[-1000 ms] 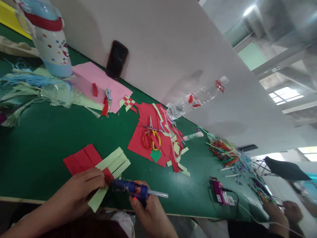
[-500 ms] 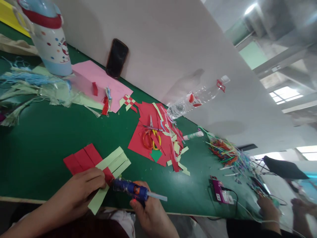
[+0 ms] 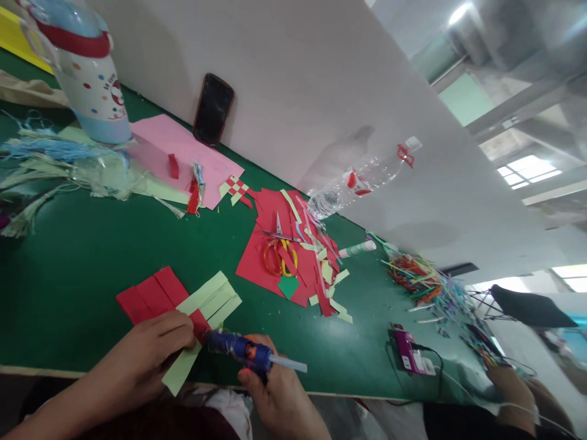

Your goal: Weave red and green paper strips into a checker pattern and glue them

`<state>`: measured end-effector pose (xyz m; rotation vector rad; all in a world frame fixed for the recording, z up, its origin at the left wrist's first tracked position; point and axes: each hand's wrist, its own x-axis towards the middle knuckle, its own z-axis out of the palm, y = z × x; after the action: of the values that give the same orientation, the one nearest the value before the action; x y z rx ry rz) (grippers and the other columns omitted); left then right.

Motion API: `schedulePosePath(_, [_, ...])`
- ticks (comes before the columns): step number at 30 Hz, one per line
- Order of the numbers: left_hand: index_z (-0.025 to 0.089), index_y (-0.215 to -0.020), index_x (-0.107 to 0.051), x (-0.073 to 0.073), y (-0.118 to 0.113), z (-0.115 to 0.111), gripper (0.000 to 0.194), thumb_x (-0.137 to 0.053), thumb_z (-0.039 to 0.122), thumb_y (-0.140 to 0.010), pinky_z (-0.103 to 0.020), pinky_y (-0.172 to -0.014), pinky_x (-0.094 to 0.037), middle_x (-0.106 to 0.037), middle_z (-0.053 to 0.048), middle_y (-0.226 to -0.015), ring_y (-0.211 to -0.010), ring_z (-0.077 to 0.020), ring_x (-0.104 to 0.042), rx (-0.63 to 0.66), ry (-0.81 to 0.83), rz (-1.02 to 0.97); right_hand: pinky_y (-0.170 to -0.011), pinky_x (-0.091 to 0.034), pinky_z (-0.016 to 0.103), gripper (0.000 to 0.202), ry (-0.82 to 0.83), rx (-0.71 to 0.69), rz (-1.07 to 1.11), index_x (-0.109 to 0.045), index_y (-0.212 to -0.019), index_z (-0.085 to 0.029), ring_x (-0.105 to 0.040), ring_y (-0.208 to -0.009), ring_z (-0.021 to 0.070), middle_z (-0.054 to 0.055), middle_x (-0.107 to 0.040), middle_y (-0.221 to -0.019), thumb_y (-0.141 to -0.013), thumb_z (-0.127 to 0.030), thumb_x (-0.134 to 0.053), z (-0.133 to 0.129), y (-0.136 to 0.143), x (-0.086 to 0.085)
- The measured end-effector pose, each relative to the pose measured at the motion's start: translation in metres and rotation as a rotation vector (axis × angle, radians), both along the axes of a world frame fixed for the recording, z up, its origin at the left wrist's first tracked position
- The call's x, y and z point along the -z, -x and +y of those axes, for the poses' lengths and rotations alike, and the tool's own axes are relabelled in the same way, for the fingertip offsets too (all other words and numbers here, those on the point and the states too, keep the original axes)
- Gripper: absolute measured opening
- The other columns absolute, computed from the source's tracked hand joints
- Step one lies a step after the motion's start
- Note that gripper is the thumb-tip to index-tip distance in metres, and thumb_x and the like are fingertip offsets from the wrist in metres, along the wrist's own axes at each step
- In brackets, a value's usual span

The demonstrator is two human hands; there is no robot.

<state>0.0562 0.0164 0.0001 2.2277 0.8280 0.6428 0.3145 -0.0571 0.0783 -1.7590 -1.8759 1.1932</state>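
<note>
1. Okay, red paper strips (image 3: pixel 158 290) crossed with pale green paper strips (image 3: pixel 211 299), at the worktop's (image 3: pixel 92 256) near edge; likely light, floppy, easily creased; best held flat at the crossing.
2. Left hand (image 3: pixel 156 339): fingers drawn together, pinching the strips by the crossing; thumb hidden.
3. Right hand (image 3: pixel 275 385): wrapped around glue gun (image 3: pixel 241 347); probably stiff, hot-nosed, so handle only. Nozzle by red strip end, contact unclear.
4. Beyond: scissors (image 3: pixel 279 237) on red sheets (image 3: pixel 252 260).
</note>
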Motion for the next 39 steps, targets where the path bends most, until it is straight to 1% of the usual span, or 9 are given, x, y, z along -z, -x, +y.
schedulePosePath(8, [0.025, -0.098, -0.064, -0.001, -0.002, 0.000, 0.020, -0.044, 0.019, -0.098, -0.024, -0.069, -0.050, -0.072, -0.003, -0.091, -0.080, -0.0160, -0.069, -0.064, 0.039, -0.034, -0.084, -0.056, 0.031, 0.030, -0.088, 0.164, 0.079, -0.065, -0.117, -0.020, -0.067, -0.090, 0.0206, 0.007, -0.070, -0.101, -0.101, -0.041, -0.051, -0.007, -0.008, 0.007])
schedulePosePath(11, [0.025, -0.115, -0.063, -0.002, -0.004, -0.001, 0.020, -0.050, 0.027, -0.099, -0.022, -0.067, -0.054, -0.076, -0.001, -0.093, -0.076, -0.0146, -0.072, -0.177, 0.089, -0.020, -0.069, -0.054, 0.028, 0.037, -0.105, 0.313, 0.086, -0.068, -0.106, -0.019, -0.063, -0.073, 0.0177, 0.003, -0.066, -0.083, -0.104, -0.050, -0.048, -0.011, -0.027, 0.009])
schedulePosePath(14, [0.025, -0.106, -0.063, -0.005, -0.004, -0.004, 0.013, -0.052, 0.026, -0.099, -0.020, -0.064, -0.054, -0.076, 0.001, -0.090, -0.072, -0.0131, -0.071, -0.194, 0.016, -0.057, -0.059, -0.051, 0.028, 0.046, -0.252, 0.487, -0.038, -0.068, -0.109, -0.018, -0.060, -0.064, 0.0179, 0.003, -0.064, -0.075, -0.104, -0.057, -0.045, -0.006, -0.061, 0.008])
schedulePosePath(18, [0.025, -0.104, -0.067, -0.010, 0.007, -0.010, 0.022, -0.056, 0.010, -0.093, -0.027, -0.088, -0.056, -0.078, -0.001, -0.097, -0.092, -0.0164, -0.072, -0.210, -0.379, -0.127, -0.093, -0.053, 0.046, 0.054, -0.636, 0.672, -0.512, -0.059, -0.131, -0.016, -0.064, -0.111, 0.0327, 0.018, -0.066, -0.123, -0.099, -0.058, -0.046, 0.016, -0.118, 0.014])
schedulePosePath(25, [0.031, -0.112, -0.071, -0.001, 0.036, -0.028, 0.026, -0.058, 0.017, -0.095, -0.036, -0.118, -0.039, -0.081, 0.006, -0.110, -0.109, -0.0164, -0.070, -0.110, -0.562, -0.012, -0.099, -0.048, 0.062, 0.061, -0.589, 0.528, -0.750, -0.053, -0.140, -0.009, -0.059, -0.118, 0.0394, 0.024, -0.065, -0.126, -0.093, -0.046, -0.046, 0.039, -0.174, 0.033])
schedulePosePath(28, [0.036, -0.121, -0.070, 0.011, 0.047, -0.035, 0.031, -0.059, 0.022, -0.096, -0.045, -0.127, -0.029, -0.079, 0.004, -0.123, -0.124, -0.0189, -0.066, -0.107, -0.596, 0.074, -0.111, -0.038, 0.067, 0.054, -0.731, 0.428, -0.788, -0.052, -0.145, -0.012, -0.044, -0.138, 0.0405, 0.023, -0.054, -0.144, -0.095, -0.030, -0.043, 0.033, -0.140, 0.019])
schedulePosePath(31, [0.039, -0.134, -0.065, 0.018, 0.054, -0.035, 0.041, -0.056, 0.025, -0.096, -0.051, -0.129, -0.019, -0.072, 0.002, -0.137, -0.131, -0.0230, -0.063, -0.048, -0.679, 0.206, -0.115, -0.036, 0.064, 0.047, -0.842, 0.205, -0.639, -0.057, -0.143, -0.026, -0.040, -0.143, 0.0361, 0.015, -0.055, -0.145, -0.098, -0.020, -0.048, 0.021, -0.066, 0.014])
schedulePosePath(35, [0.032, -0.145, -0.058, 0.017, 0.055, -0.027, 0.046, -0.052, 0.037, -0.099, -0.050, -0.130, -0.006, -0.068, -0.003, -0.144, -0.128, -0.0242, -0.065, 0.019, -0.747, 0.302, -0.117, -0.033, 0.067, 0.053, -0.572, -0.308, -0.389, -0.056, -0.145, -0.038, -0.035, -0.148, 0.0406, 0.008, -0.053, -0.153, -0.093, -0.042, -0.068, 0.011, 0.031, 0.035])
schedulePosePath(39, [0.033, -0.145, -0.059, 0.019, 0.052, -0.026, 0.052, -0.055, 0.054, -0.098, -0.046, -0.130, -0.004, -0.071, -0.004, -0.139, -0.124, -0.0229, -0.067, 0.037, -0.741, 0.283, -0.120, -0.025, 0.071, 0.067, -0.428, -0.359, -0.413, -0.050, -0.151, -0.041, -0.028, -0.152, 0.0444, 0.006, -0.044, -0.164, -0.090, -0.062, -0.069, 0.013, 0.050, 0.051])
